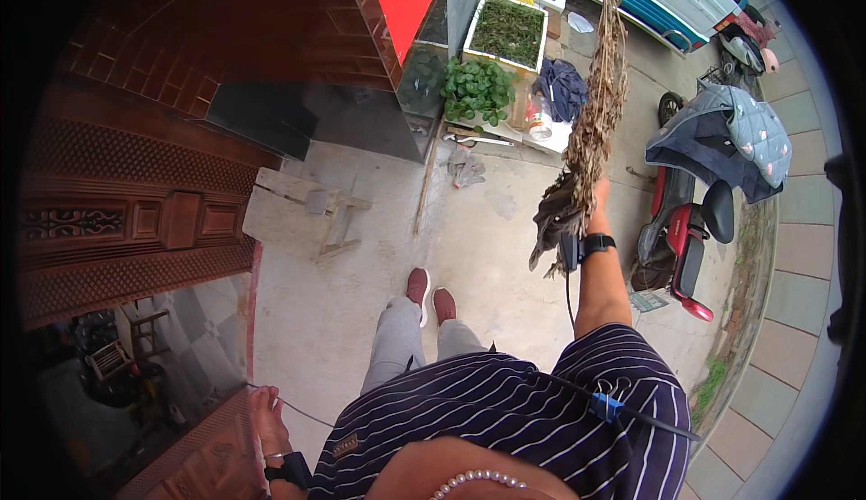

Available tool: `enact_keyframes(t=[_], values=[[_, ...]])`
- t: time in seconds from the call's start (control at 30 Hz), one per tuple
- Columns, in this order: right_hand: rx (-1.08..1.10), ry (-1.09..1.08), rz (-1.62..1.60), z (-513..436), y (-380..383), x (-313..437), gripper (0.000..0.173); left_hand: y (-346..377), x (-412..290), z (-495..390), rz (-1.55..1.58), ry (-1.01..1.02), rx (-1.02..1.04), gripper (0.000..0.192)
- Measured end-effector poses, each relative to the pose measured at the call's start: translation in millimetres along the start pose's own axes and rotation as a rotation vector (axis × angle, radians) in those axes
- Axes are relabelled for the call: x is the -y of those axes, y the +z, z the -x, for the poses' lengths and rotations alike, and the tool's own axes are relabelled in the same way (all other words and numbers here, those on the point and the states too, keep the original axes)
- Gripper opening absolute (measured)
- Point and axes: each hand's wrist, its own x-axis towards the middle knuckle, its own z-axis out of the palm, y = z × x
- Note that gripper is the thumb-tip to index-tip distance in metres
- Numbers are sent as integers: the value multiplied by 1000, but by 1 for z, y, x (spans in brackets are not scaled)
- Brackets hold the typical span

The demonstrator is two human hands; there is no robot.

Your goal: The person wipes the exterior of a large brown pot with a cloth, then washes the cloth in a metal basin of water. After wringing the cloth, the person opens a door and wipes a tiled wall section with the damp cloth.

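Note:
My right hand (599, 202) is stretched out ahead, closed around a long bundle of dried brown plant stalks and leaves (599, 97). The bundle extends up past the hand to the top of the view, and its darker, crumpled leaves (560, 209) hang toward me. Most of the fingers are hidden behind it. A black strap with a small device (587, 248) sits on that wrist. Low at the left, my left hand (266, 413) is beside a carved reddish-brown door panel (203, 456), fingers loosely extended. A thin cord (304, 413) passes at its fingertips; whether it touches them is unclear.
A low wooden bench (287, 212) stands left on the concrete. A work glove (465, 167) and an adjustable wrench (477, 140) lie near green potted leaves (480, 90) and a white planter box (470, 33). A red scooter (676, 236) and a parked vehicle (666, 2) stand right.

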Motion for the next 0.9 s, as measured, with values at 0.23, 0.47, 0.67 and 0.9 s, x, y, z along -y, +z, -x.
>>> enact_keyframes(t=[0.23, 0.47, 0.67, 0.9], values=[[-202, -423, 919, -87, -9, 63, 51, 26, 35, 1, 137, -151, -2, 18], [-187, 63, 503, -78, -96, 52, 34, 241, 66, -25, 240, -296, 277, 17], [116, 170, -48, -116, -107, 121, 37, 319, -20, -25, -21, -165, 392, 12], [45, 226, 190, -163, -136, 117, 49, 351, -55, -2, -102, -61, 274, 10]])
